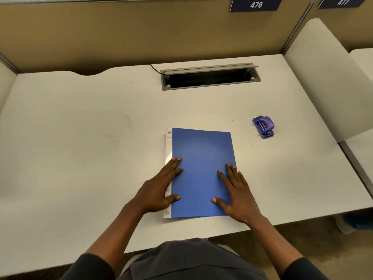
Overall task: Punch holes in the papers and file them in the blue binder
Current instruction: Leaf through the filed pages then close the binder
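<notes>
Left hand (161, 188) and right hand (235, 191) lie flat, fingers spread, on the closed blue binder (201, 158); hole punch (263, 126) sits right of it.

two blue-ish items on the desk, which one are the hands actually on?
The blue binder, closed flat at the desk's near edge. Left hand and right hand both rest on its cover. The purple hole punch sits untouched, farther back to the right.

You have one blue binder (201, 172), one purple hole punch (263, 126), two hands, and two numbered signs, on one table (80, 148).
</notes>
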`<action>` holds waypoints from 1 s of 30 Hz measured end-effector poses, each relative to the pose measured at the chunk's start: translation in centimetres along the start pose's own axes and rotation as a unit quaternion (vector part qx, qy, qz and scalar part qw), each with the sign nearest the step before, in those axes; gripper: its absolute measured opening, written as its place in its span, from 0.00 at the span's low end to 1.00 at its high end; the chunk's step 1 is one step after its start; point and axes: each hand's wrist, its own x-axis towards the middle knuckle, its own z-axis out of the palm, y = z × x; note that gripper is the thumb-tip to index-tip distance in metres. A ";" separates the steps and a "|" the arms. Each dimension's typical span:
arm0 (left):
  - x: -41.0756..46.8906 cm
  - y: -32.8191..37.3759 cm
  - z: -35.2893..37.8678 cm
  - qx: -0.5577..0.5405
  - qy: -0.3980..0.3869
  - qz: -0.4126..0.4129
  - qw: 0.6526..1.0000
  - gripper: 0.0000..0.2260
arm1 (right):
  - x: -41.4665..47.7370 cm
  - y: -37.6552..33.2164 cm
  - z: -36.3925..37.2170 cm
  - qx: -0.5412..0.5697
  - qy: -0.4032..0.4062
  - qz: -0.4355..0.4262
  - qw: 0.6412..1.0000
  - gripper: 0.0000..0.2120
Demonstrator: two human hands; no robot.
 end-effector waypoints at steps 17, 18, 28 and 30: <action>-4.3 -12.6 -9.4 0.043 0.057 -0.074 0.995 0.40 | 15.1 -12.6 2.7 -0.060 -0.080 -0.113 0.988 0.45; -4.4 -13.1 -10.3 0.041 0.061 -0.084 0.994 0.40 | 16.0 -13.3 2.9 -0.063 -0.081 -0.118 0.988 0.45; -3.2 -20.5 -17.4 0.043 0.094 -0.114 0.988 0.40 | 25.6 -20.0 4.7 -0.076 -0.083 -0.135 0.984 0.47; -2.5 -21.9 -18.6 0.045 0.098 -0.116 0.987 0.39 | 27.6 -20.9 4.8 -0.084 -0.084 -0.133 0.984 0.46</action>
